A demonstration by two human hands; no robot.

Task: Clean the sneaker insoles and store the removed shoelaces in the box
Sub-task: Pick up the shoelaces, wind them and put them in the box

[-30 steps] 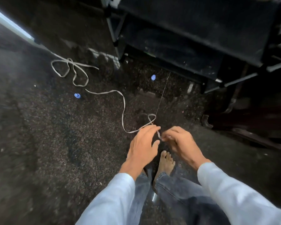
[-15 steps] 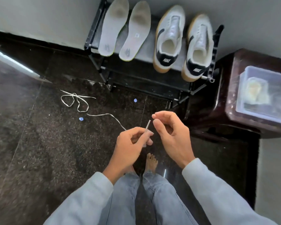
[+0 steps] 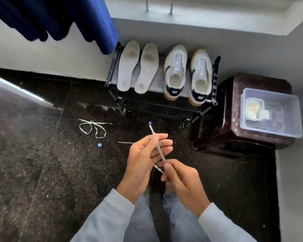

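A white shoelace (image 3: 158, 148) runs across the fingers of my left hand (image 3: 143, 159), its tip sticking up past them. My right hand (image 3: 180, 179) pinches the same lace lower down. The rest of the lace trails left over the dark floor to a loose tangle (image 3: 93, 128). Two grey insoles (image 3: 137, 67) lie side by side on a black shoe rack (image 3: 112, 70). Beside them stand two white sneakers (image 3: 187, 74) without laces. A clear plastic box (image 3: 271, 112) sits on a dark brown stool (image 3: 234, 105) at the right.
Two small blue caps (image 3: 99, 145) lie on the speckled floor, one beside the tangle, the other (image 3: 150, 122) in front of the rack. A blue curtain (image 3: 63, 20) hangs at upper left. The box holds a yellow sponge (image 3: 253, 109). My jeans and bare feet are below my hands.
I have risen from crouching, so the rack, sneakers and box came into view. Both hands lifted the lace end off the floor. The right hand slid down the lace, drawing it across the left fingers.
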